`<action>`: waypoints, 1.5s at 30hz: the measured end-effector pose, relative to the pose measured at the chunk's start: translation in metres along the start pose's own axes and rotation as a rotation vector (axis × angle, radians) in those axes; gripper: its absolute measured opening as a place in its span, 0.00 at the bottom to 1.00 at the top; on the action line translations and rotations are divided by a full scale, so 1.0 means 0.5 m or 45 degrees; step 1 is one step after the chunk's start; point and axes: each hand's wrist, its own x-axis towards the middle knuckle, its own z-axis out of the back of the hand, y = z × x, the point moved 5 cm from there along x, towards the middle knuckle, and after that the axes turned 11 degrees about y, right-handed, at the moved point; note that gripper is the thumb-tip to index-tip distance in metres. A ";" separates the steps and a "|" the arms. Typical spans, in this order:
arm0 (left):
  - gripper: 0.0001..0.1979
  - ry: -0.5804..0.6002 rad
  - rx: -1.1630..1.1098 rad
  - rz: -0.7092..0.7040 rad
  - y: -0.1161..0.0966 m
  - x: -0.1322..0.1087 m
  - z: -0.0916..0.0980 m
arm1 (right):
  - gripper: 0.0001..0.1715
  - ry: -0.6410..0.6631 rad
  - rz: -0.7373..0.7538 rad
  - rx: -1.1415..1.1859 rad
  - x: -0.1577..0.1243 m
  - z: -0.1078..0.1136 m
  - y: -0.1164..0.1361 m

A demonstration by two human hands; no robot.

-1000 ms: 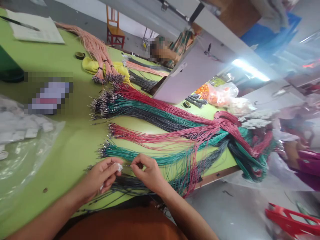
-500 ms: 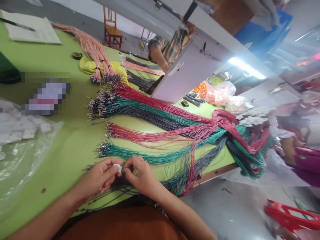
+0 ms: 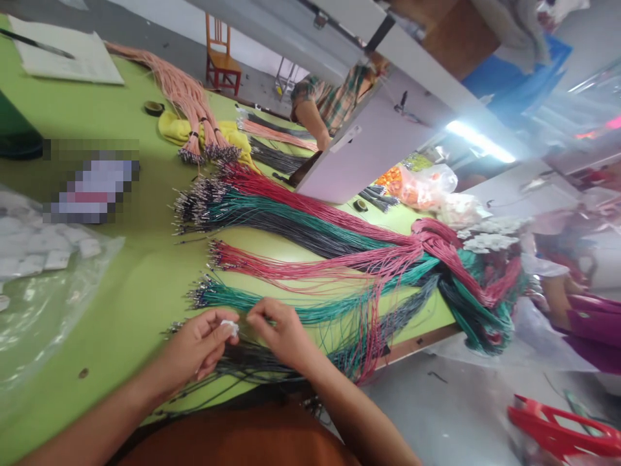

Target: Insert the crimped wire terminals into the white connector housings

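Between the thumb and fingers of my left hand (image 3: 206,343) is a small white plastic connector (image 3: 229,327). My right hand (image 3: 279,327) is just to the right of it, thumb and forefinger pinched together. Whatever they may hold is too small to make out. Beneath and behind the hands lie black wires (image 3: 262,355), partly covered by them. Just beyond is a bundle of green wires (image 3: 252,298) with metal-tipped ends on the left. Farther back, red wires (image 3: 272,264) run alongside.
Thicker red, green and black bundles (image 3: 310,226) cross the green table (image 3: 150,272). On the left lie a clear bag of white pieces (image 3: 58,252) and a blurred-out phone-like object (image 3: 94,191). Pink wires (image 3: 179,90) rest on yellow cloth (image 3: 172,129). A person's arm (image 3: 313,123) shows behind a panel (image 3: 359,155).
My right hand has drawn back slightly to the right and up, widening the gap to the white connector. My left hand keeps its grip on the connector. The view has shifted a little.
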 end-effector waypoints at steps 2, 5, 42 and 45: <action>0.16 -0.003 -0.017 0.008 -0.001 0.001 -0.001 | 0.07 -0.131 -0.107 -0.244 0.014 0.034 -0.035; 0.16 -0.006 -0.038 0.020 -0.003 0.003 -0.001 | 0.06 -0.214 -0.237 -0.684 0.030 0.066 -0.077; 0.16 0.010 -0.072 -0.024 -0.004 0.002 0.003 | 0.09 -0.009 0.152 -0.464 -0.018 -0.011 0.049; 0.17 0.013 -0.068 -0.020 -0.002 0.002 0.005 | 0.09 0.000 0.156 -0.506 -0.019 -0.014 0.051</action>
